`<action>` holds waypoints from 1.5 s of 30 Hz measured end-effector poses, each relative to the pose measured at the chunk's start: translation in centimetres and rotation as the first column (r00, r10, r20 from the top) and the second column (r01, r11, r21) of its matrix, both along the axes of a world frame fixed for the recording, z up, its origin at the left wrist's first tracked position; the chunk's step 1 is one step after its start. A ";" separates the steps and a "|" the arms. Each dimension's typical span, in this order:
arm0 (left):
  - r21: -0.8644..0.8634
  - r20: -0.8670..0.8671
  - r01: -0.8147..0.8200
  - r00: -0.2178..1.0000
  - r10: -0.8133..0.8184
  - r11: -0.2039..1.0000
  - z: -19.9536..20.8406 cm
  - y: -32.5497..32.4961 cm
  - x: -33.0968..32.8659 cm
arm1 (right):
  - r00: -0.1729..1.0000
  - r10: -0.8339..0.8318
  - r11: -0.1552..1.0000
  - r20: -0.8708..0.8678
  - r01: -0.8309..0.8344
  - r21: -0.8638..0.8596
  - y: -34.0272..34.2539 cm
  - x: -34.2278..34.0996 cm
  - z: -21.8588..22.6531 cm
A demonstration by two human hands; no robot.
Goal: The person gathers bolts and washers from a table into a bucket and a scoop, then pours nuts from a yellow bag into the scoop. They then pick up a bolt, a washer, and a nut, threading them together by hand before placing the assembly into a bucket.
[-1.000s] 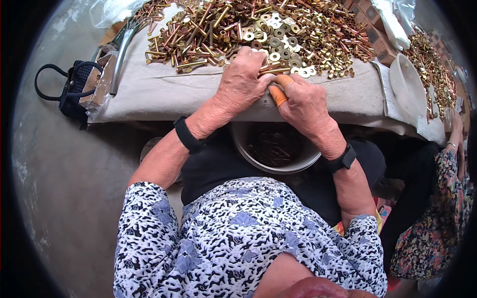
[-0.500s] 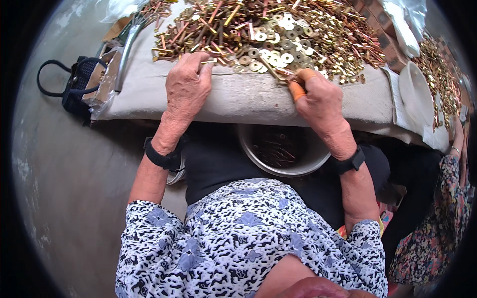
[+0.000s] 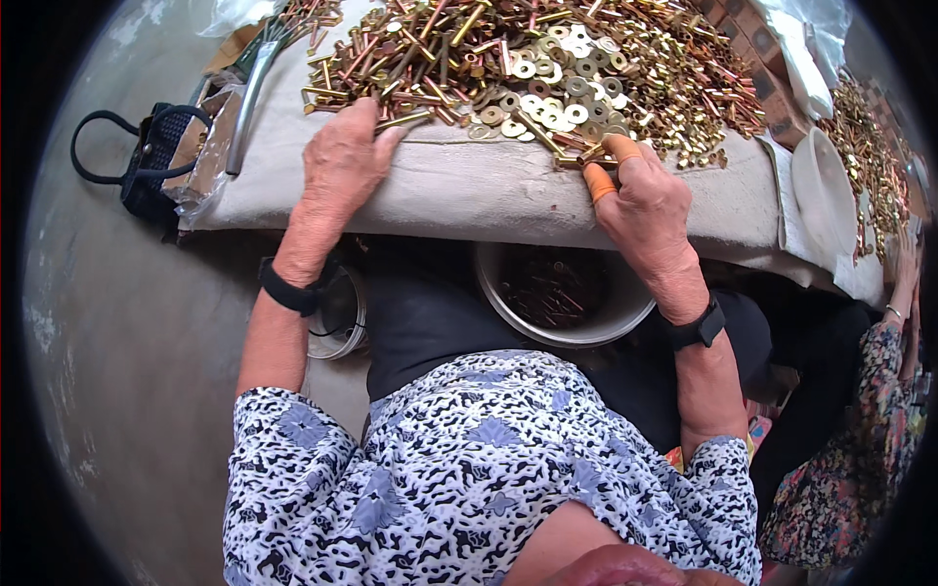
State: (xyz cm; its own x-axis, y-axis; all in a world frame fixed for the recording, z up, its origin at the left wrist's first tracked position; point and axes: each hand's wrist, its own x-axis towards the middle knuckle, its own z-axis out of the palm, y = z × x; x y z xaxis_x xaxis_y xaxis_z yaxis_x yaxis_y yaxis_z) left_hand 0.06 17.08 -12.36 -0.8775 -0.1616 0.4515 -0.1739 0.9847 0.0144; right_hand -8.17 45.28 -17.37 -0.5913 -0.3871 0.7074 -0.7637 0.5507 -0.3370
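Note:
My left hand (image 3: 342,164) rests at the near edge of a pile of gold-coloured metal pieces (image 3: 430,59). Its thumb stands apart from the fingers, whose tips are partly hidden; a short gold metal rod (image 3: 406,119) lies by the thumb. Orange covers sit on the thumb and index finger of my right hand (image 3: 647,200). Those two fingers pinch a small gold metal sleeve (image 3: 593,153) at the front of the pile. Another long piece (image 3: 535,130) leans toward that hand. Flat round washers (image 3: 552,115) lie heaped between both hands.
Pale cloth (image 3: 459,195) covers the table. Below its edge, a bucket (image 3: 576,337) of metal pieces stands by my lap. A metal bar (image 3: 252,103) and dark bag (image 3: 147,166) are left. A white bowl (image 3: 823,190) and a co-worker's sleeve (image 3: 870,391) are right.
My left hand has shifted slightly left, its thumb spreading away from the rod it was pinching. My right hand has moved a little right and down, still pinching.

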 end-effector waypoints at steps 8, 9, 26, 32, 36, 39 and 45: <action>0.156 -0.113 0.186 0.979 -0.169 0.970 0.2 0.0 0.7 | 0.998 -0.056 0.998 0.001 0.056 0.037 0.5 -0.3 0.1; 0.223 -0.192 0.225 0.964 -0.184 0.949 0.3 0.5 0.8 | 0.998 -0.055 0.998 0.010 0.055 0.033 0.6 -0.3 0.1; 0.252 -0.300 0.424 0.889 -0.346 0.870 -2.5 9.6 -1.7 | 0.993 0.100 0.982 0.060 -0.108 0.154 1.0 -0.6 0.3; 0.486 -0.250 0.379 0.924 -0.290 0.787 -2.3 10.9 -0.8 | 0.987 0.161 0.980 0.016 -0.162 0.114 1.4 -0.7 -0.1; 0.381 -0.173 0.320 0.946 -0.273 0.867 -1.8 10.9 -1.7 | 0.975 0.221 0.972 0.027 -0.222 0.082 1.6 -0.5 0.1; 0.079 -0.080 0.446 0.894 -0.440 0.892 -2.6 9.2 -3.8 | 0.976 0.216 0.974 -0.008 -0.215 0.077 1.5 -0.5 -0.1; 0.032 0.051 0.421 0.905 -0.422 0.907 -1.8 8.3 -4.7 | 0.967 0.255 0.965 -0.022 -0.253 0.075 1.8 -0.7 -0.1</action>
